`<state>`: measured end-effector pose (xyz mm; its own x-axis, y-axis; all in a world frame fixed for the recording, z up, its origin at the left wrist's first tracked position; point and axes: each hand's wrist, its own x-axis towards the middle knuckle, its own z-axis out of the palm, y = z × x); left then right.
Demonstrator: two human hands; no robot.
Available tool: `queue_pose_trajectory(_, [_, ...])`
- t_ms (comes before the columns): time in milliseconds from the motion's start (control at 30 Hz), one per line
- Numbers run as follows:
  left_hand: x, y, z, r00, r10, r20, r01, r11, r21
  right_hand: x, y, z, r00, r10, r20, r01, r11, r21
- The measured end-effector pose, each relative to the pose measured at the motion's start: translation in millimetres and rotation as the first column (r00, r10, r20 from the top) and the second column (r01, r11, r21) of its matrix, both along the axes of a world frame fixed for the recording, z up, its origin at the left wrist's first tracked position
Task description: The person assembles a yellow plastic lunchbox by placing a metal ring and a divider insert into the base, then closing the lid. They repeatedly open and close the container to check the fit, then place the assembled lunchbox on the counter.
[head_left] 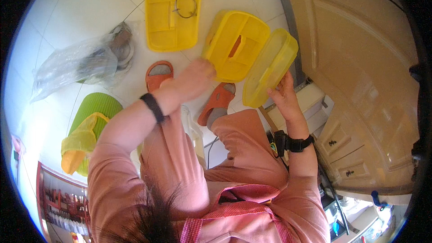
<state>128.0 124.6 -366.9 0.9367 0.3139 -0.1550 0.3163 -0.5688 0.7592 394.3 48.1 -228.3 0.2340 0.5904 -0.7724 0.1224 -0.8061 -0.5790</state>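
A yellow caddy-like box [245, 40] with a raised slotted middle handle stands on the floor in front of me. My left hand [198, 77], fingers curled and partly hidden, is at the box's near left corner. Leaning along the box's right side is a translucent yellow lid [271, 65]. My right hand [286, 97] grips its near right edge, thumb on the inner side. A yellow divided tray [162, 18] lies flat beyond and to the left. On that tray rests a thin metal ring clamp [195, 6].
A clear plastic bag [63, 65] with dark items lies at the left. Nearer stands a green ribbed bin [96, 108] with a yellow liner. Orange slippers [218, 101] are on my feet, close to the box. A beige panelled cabinet [360, 63] borders the right side.
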Motion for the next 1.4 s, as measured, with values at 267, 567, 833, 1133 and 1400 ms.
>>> queue_pose_trajectory(267, [31,-53,-29,0.969,-0.2,-0.146,0.246,0.838,0.487,-3,1,-1,1.0,0.011,0.01,-0.011,0.999,0.05])
queue_pose_trajectory(567, [35,-39,-18,0.962,-0.248,-0.118,0.274,0.831,0.485,-5,2,-5,0.999,0.024,0.043,-0.026,0.998,0.048])
queue_pose_trajectory(833, [71,-20,6,0.923,0.315,-0.221,-0.344,0.932,-0.11,-8,4,-1,0.997,0.036,0.067,-0.035,0.999,-0.007])
queue_pose_trajectory(1133, [107,-7,-25,0.825,0.421,-0.376,-0.545,0.768,-0.335,-9,0,-4,1.0,-0.008,0.023,0.007,1.0,0.008])
queue_pose_trajectory(1400, [102,-11,-29,0.796,0.564,-0.218,-0.599,0.686,-0.413,-12,6,-1,0.998,-0.044,-0.044,0.044,0.999,0.012])
